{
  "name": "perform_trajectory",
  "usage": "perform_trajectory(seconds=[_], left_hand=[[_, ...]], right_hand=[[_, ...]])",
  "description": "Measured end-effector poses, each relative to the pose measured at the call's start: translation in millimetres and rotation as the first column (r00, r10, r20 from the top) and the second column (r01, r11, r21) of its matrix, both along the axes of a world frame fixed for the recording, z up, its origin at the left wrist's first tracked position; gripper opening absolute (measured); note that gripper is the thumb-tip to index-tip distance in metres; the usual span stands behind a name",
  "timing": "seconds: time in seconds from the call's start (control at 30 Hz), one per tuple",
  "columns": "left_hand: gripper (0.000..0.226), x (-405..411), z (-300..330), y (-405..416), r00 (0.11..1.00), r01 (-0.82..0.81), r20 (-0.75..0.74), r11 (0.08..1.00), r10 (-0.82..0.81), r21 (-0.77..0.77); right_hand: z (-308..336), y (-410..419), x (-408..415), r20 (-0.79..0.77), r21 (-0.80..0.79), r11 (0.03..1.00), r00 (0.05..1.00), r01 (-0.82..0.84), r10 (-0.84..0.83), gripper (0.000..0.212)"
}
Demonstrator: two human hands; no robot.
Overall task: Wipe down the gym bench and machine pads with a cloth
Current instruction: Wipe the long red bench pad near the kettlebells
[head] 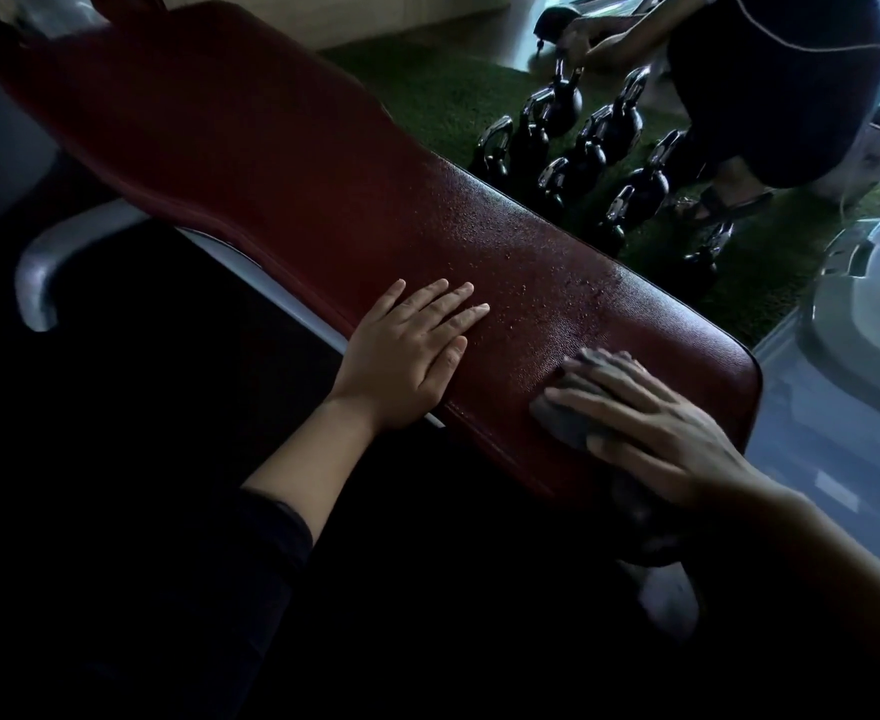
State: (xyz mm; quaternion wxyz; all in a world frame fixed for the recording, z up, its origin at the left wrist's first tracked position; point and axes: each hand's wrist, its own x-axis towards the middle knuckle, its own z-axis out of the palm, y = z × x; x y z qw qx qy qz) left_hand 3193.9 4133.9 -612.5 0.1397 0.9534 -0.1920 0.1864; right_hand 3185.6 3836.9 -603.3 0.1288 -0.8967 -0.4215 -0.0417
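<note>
Pressing the grey cloth flat under my right hand at the near right end of the red bench pad, left hand spread beside it; droplets farther along remain unwiped, I judge.

Gym: padded red bench, kettlebell rows on green turf.
</note>
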Motion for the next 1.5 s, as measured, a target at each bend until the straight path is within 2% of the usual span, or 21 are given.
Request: perform_trajectory(seconds=[0.17,0.27,0.33,0.4,0.53,0.63,0.77,0.83,0.9,0.97,1.03,1.1,1.27,1.4,1.5], left_hand=[[0.049,1,0,1,1.000,0.012,-0.013,1.000,-0.012,0.018],[0.049,1,1,1,1.000,0.007,-0.013,1.000,-0.007,0.009],[0.049,0,1,0,1.000,0.003,-0.010,1.000,-0.003,0.001],[0.049,0,1,0,1.000,0.009,-0.005,1.000,-0.009,-0.002],[0.049,-1,3,0,1.000,0.005,-0.015,1.000,-0.005,0.000],[0.050,-1,4,-2,1.000,0.005,-0.023,1.000,-0.005,-0.004],[0.050,0,4,1,1.000,0.019,-0.024,1.000,-0.019,0.019],[0.050,1,4,1,0.999,0.023,-0.034,1.000,-0.022,0.008],[0.050,0,4,0,0.999,0.010,-0.036,1.000,-0.011,-0.005],[0.050,-1,4,0,0.999,0.001,-0.044,1.000,-0.001,-0.004],[0.051,-2,4,0,0.998,-0.001,-0.058,1.000,0.001,0.004],[0.051,-2,5,-1,0.998,-0.011,-0.065,1.000,0.012,0.021],[0.055,-5,12,-6,0.991,-0.075,-0.105,0.995,0.082,0.068],[0.058,2,22,-13,0.986,-0.129,-0.097,0.986,0.139,0.106],[0.053,13,27,-18,0.963,-0.184,-0.171,0.971,0.209,0.152]], right_hand=[[5,63,4,0.049,0.030,0.991,0.990,0.132,-0.134,0.050],[2,71,-25,0.124,-0.030,1.000,0.992,0.000,0.004,0.047],[2,53,-37,0.104,-0.060,0.990,0.985,-0.131,0.137,0.045],[1,30,-35,0.055,-0.051,0.979,0.978,-0.196,0.199,0.044],[2,2,0,-0.004,-0.030,0.995,0.995,-0.095,0.095,0.048],[6,23,23,-0.015,0.001,1.000,1.000,0.018,-0.018,0.049],[6,73,14,0.085,0.027,0.999,0.995,0.047,-0.049,0.050],[4,78,-4,0.118,0.014,1.000,0.993,-0.011,0.009,0.048],[6,66,-20,0.116,-0.023,0.991,0.984,-0.134,0.135,0.046],[9,46,-26,0.062,-0.035,0.968,0.966,-0.250,0.252,0.044],[10,28,-23,-0.015,0.019,0.957,0.957,-0.290,0.290,0.041],[10,15,-14,-0.063,0.111,0.962,0.965,-0.248,0.256,0.039],[11,14,14,-0.025,0.279,0.960,1.000,-0.005,0.013,0.040],[9,49,35,0.016,0.243,0.965,0.994,0.097,-0.104,0.044],[6,62,44,0.031,0.178,0.958,0.972,0.225,-0.234,0.047]])
